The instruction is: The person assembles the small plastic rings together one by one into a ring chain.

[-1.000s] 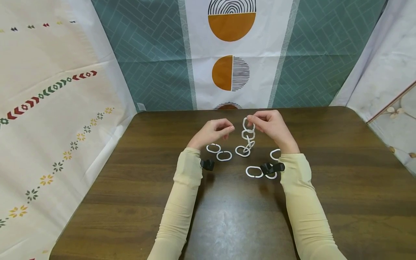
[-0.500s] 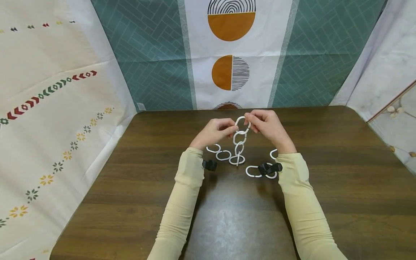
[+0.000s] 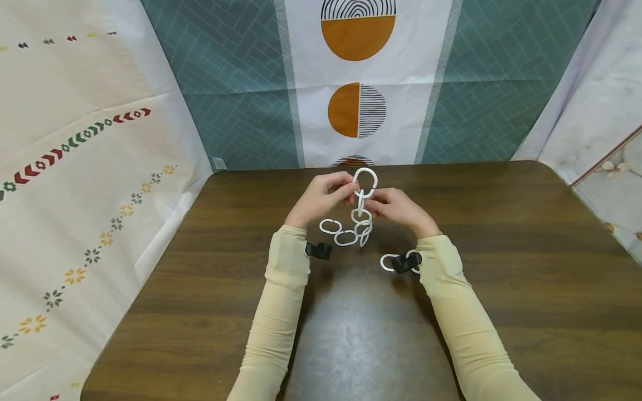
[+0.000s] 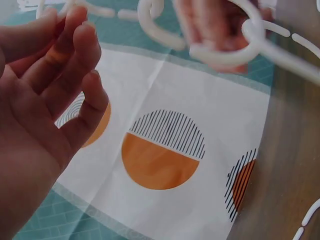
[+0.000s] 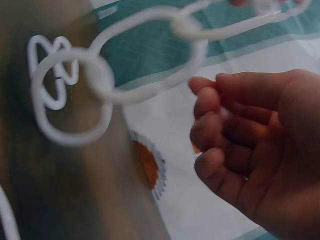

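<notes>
White chain of split oval links [image 3: 361, 204] hangs between my hands
My left hand [image 3: 319, 195] pinches the top link [image 3: 365, 170]; my right hand [image 3: 398, 207] has its fingertips narrow, just beside the chain, with nothing seen in them; I'd hold that left pinch firm, steady the swinging links lightly with my right fingertips, and turn any gap into sight before pressing there; the low end could snag the two links [image 3: 346, 245] on the table [image 3: 210, 278] below my left hand.

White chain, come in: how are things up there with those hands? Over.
Left hand pinching white chain by top link. Right hand close by, seemingly holding nothing. Loose links near chain's lower end, possible snag.
</notes>
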### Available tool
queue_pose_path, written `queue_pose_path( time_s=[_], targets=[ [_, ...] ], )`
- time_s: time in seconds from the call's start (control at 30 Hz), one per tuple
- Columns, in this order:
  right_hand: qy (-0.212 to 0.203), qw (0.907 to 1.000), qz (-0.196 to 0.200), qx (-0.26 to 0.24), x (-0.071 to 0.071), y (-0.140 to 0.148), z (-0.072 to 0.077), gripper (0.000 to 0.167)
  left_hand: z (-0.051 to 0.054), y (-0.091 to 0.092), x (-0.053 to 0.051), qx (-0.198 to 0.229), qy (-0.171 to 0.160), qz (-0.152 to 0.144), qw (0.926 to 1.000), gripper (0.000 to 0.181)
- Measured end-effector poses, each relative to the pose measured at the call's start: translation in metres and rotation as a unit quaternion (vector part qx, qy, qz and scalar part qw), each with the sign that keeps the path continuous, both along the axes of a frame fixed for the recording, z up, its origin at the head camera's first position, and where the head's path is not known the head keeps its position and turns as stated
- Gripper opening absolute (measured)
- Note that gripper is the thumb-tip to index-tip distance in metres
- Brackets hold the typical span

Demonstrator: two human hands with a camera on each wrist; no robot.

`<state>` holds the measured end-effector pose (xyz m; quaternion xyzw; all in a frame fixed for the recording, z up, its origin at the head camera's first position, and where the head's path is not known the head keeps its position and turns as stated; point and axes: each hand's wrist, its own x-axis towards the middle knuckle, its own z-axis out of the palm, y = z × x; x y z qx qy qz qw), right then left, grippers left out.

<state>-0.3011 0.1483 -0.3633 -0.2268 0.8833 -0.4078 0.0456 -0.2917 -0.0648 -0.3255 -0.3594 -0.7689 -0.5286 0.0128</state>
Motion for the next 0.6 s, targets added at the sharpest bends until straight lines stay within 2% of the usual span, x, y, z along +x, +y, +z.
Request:
queue_pose_path(
  time_s=[0.13, 0.23, 0.3, 0.43, 0.6],
  targets=[
    [-0.007, 0.9969, 0.066, 0.042, -0.002, -0.006, -0.015, 0.014, 0.002, -0.003, 0.001, 0.006, 0.000, -0.020, 0.9998, 0.015],
    [-0.018, 0.9880, 0.131, 0.080, -0.003, -0.008, -0.026, 0.022, 0.002, -0.005, 0.002, 0.001, -0.002, -0.029, 0.9996, 0.017],
    [-0.021, 0.9815, 0.156, 0.109, -0.002, -0.009, -0.032, 0.025, 0.002, -0.005, 0.002, -0.005, -0.003, -0.030, 0.9995, 0.017],
    [-0.020, 0.9734, 0.167, 0.156, -0.003, -0.010, -0.037, 0.019, 0.002, -0.006, 0.001, -0.010, -0.006, -0.027, 0.9996, 0.017],
    [-0.031, 0.9673, 0.170, 0.186, -0.006, -0.010, -0.036, 0.008, 0.001, -0.007, -0.001, -0.011, -0.006, -0.013, 0.9998, 0.019]
  ],
)
